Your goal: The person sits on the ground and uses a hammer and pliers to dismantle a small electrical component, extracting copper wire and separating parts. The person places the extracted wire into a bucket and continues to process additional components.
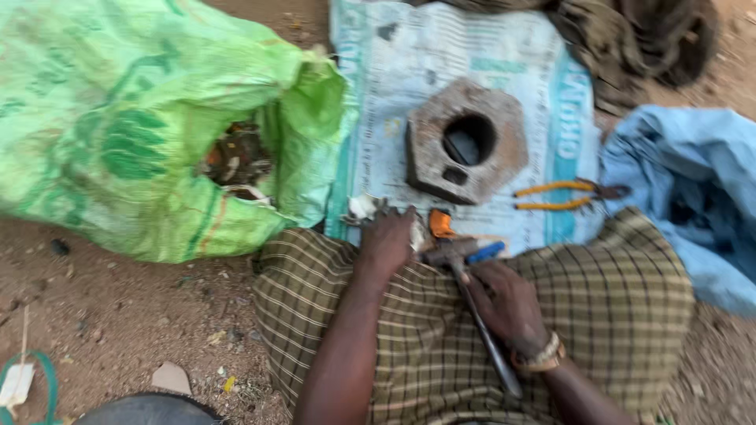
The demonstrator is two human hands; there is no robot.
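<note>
My left hand (387, 240) rests at the near edge of a white printed sack (409, 71) laid on the ground, fingers curled on a small pale and metal scrap piece (364, 209). My right hand (504, 299) grips the handle of a hammer (461, 256), whose long metal handle runs back over my checked cloth-covered lap (614, 299). A small orange part (440, 223) and a blue piece (486, 252) lie by the hammer head. A heavy rusty octagonal metal block (465, 142) with a round hole sits in the middle of the sack.
Orange-handled pliers (563, 195) lie right of the block. A large green woven sack (134, 118) with scrap in its mouth lies at left. A blue sack (693, 181) is at right, dark tangled material (646, 39) behind. The ground is bare dirt.
</note>
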